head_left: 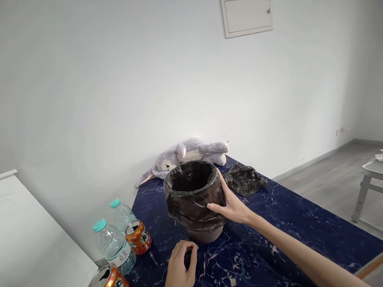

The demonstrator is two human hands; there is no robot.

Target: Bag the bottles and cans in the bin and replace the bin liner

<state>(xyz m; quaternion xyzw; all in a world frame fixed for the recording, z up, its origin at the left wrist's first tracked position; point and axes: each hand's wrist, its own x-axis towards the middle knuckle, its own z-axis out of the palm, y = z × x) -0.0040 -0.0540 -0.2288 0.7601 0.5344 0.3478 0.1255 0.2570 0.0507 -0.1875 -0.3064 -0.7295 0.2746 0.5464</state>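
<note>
A brown trash bin (205, 236) stands on the dark blue marbled table, lined with a black plastic bag (194, 198) folded over its rim. My right hand (232, 203) grips the bin's right side through the bag, thumb on the near face and fingers round the far side. In front of the base is my left hand (181, 262), its thumb and forefinger curled together in a ring, with nothing visible between them. A crumpled black plastic bag (244, 180) lies just right of the bin.
A grey plush toy (192, 152) lies behind the bin against the wall. To the left are two clear bottles with teal caps (115, 244) and two orange drink cans (138, 236). The table (296, 215) ends at the right, with a grey stool (370, 178) beyond.
</note>
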